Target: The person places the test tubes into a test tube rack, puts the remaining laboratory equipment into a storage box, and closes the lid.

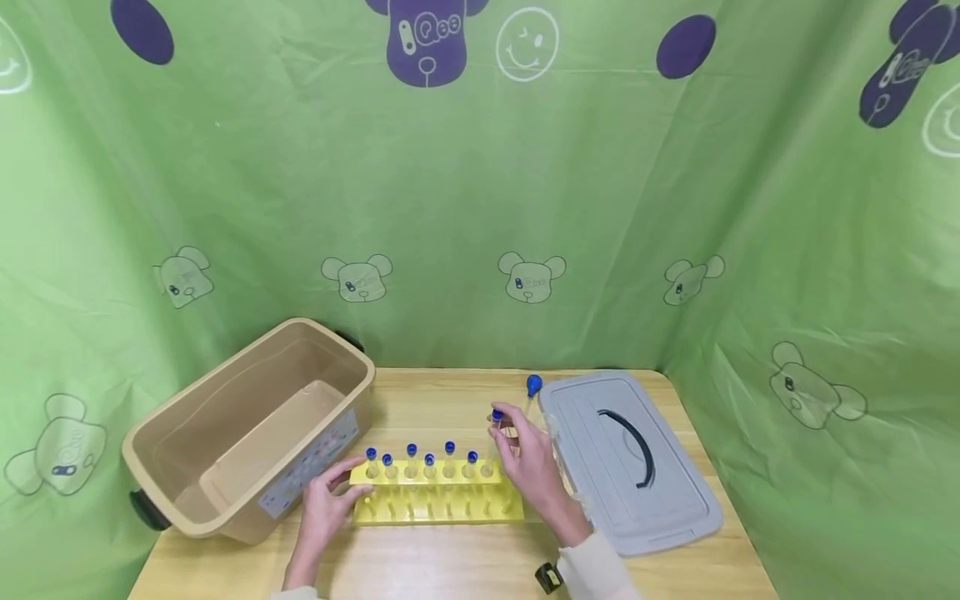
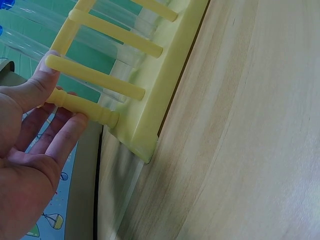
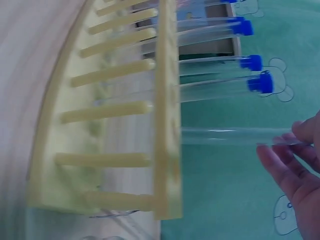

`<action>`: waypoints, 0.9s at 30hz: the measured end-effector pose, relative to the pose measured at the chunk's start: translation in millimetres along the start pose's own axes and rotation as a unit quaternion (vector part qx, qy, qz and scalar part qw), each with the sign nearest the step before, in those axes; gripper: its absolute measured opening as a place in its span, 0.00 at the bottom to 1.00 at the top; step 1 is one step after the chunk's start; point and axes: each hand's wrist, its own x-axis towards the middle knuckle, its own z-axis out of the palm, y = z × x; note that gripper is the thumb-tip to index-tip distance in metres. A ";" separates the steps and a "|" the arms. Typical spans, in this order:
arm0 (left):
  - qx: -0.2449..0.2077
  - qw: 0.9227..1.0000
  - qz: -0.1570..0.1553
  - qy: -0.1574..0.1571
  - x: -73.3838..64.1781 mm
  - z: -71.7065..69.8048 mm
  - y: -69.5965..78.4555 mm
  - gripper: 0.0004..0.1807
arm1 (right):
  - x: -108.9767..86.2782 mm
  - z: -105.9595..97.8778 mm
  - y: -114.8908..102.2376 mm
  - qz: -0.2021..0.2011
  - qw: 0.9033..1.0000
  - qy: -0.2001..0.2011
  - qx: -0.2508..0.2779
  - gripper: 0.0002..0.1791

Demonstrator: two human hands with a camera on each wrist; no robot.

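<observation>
A yellow test tube rack [image 1: 408, 481] stands on the table, holding several clear test tubes with blue caps [image 1: 412, 449]. My left hand [image 1: 327, 502] grips the rack's left end; in the left wrist view the thumb lies on the top plate and the fingers curl by the end post [image 2: 82, 107]. My right hand [image 1: 528, 458] pinches the upper part of another clear test tube [image 3: 225, 136] above the rack's right part. Its blue cap [image 1: 497, 414] shows at the fingertips in the head view. In the right wrist view the tube's lower part meets the top plate.
A beige storage bin [image 1: 281, 475] sits at the left, close to my left hand. At the right lies its grey lid [image 1: 600, 467] with a black handle [image 1: 637, 446]. A blue-bulbed dropper [image 1: 534, 385] is at the back, beside the lid. Green curtains surround the table [image 1: 435, 567].
</observation>
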 end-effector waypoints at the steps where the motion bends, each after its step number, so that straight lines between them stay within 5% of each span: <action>1: -0.001 1.000 -0.003 -0.001 0.1 -0.4 0.3 0.28 | -2.7 1.5 2.2 -0.004 1.000 0.001 0.003 0.23; 13: 0.004 1.000 -0.012 -0.002 0.8 -0.6 -0.2 0.27 | -32.6 16.0 13.7 0.007 1.000 -0.007 0.029 0.19; 27: 0.007 1.000 -0.002 -0.001 0.9 -0.4 -0.3 0.27 | -43.0 22.0 15.3 -0.008 1.000 -0.009 0.019 0.19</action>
